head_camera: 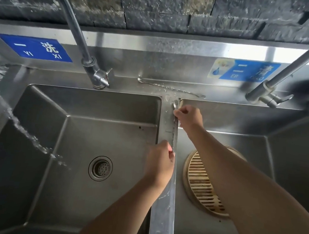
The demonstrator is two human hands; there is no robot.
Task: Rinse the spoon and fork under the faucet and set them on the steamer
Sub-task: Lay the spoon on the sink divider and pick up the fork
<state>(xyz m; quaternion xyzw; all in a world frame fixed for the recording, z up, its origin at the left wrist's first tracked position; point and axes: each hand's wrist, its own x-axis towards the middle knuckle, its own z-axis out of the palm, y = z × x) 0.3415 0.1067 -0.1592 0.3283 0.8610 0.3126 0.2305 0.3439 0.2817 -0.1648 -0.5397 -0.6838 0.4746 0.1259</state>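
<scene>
A long thin metal spoon (174,130) lies along the divider between the two basins, its bowl toward the back. My right hand (187,117) pinches it just behind the bowl. My left hand (161,161) grips the handle end nearer me. A long thin metal fork (169,87) rests on the wet back ledge, its small prongs pointing right, and neither hand touches it. The round bamboo steamer (198,181) sits in the right basin, partly hidden under my right forearm. Water (24,133) streams into the left basin from the upper left.
The left faucet (77,29) arches over the left basin, which has a round drain (100,168). A second faucet (290,68) stands at the back right. Blue labels are stuck on the steel backsplash. Water drops lie on the divider (162,223).
</scene>
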